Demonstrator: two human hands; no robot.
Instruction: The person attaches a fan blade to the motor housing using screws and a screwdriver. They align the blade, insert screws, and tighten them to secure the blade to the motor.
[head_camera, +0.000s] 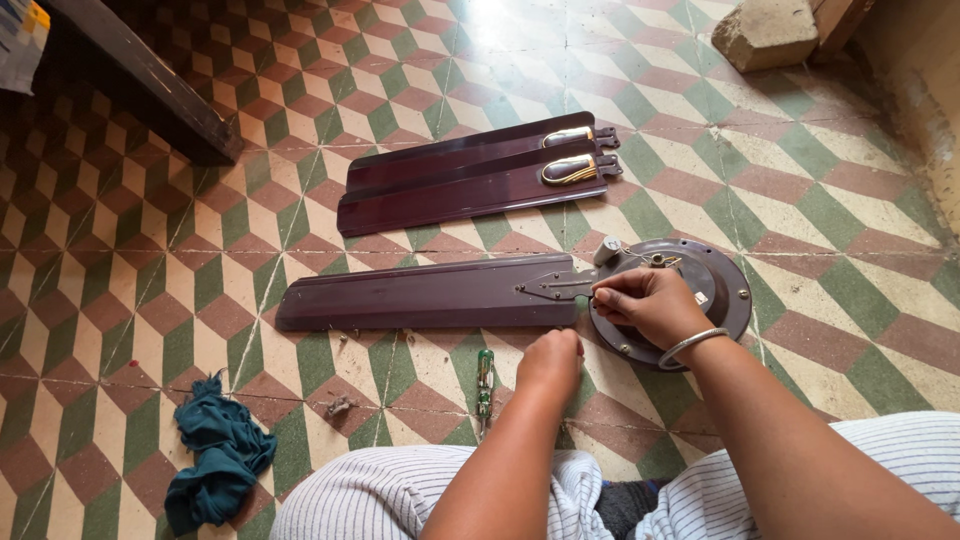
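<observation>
fan motor housing (715, 280), a round dark maroon disc with small bolts on its rim, lies on the tiled floor (800, 200) right of centre, one long maroon blade (420, 295) meeting its left edge. the right hand (650, 303) rests on the disc, fingers pinched at the blade's bracket. the left hand (550, 362) is clenched just below; what it holds cannot be told. a green-handled screwdriver (485, 380) lies beside it.

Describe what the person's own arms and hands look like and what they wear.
Both forearms are bare, with no sleeves or gloves. The right hand has a thin silver metal bangle at the wrist. The left hand wears nothing visible: no ring, watch or band.
</observation>
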